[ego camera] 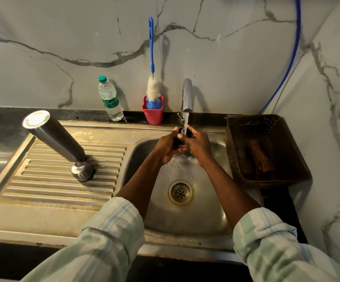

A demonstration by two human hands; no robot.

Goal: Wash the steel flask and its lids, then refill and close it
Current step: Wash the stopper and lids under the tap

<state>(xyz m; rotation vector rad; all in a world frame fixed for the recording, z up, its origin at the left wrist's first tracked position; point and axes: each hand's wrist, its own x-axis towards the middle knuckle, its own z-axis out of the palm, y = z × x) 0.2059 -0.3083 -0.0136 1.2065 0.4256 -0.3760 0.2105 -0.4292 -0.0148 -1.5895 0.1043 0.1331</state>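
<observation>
Under tap (pixel 187 96): left hand (pixel 168 146), right hand (pixel 198 147), fingers curled round, seemingly, black lid (pixel 182 131)
Drainboard (pixel 42 186): steel flask (pixel 57 139), inverted

Counts: 1 steel flask (pixel 55 137), upside down on the drainboard, left. 1 steel cap (pixel 83 171) beside its mouth. 1 small dark lid (pixel 183 133) held betw. 2 hands, left (pixel 168 147) & right (pixel 197 147), under 1 tap (pixel 187 95). Far side: 1 plastic water bottle (pixel 110 99), 1 bottle brush (pixel 151 58) in 1 red cup (pixel 152 116). Right: 1 brown basket (pixel 267 151). 1 sink (pixel 185 220), 1 drain (pixel 180 192).
</observation>
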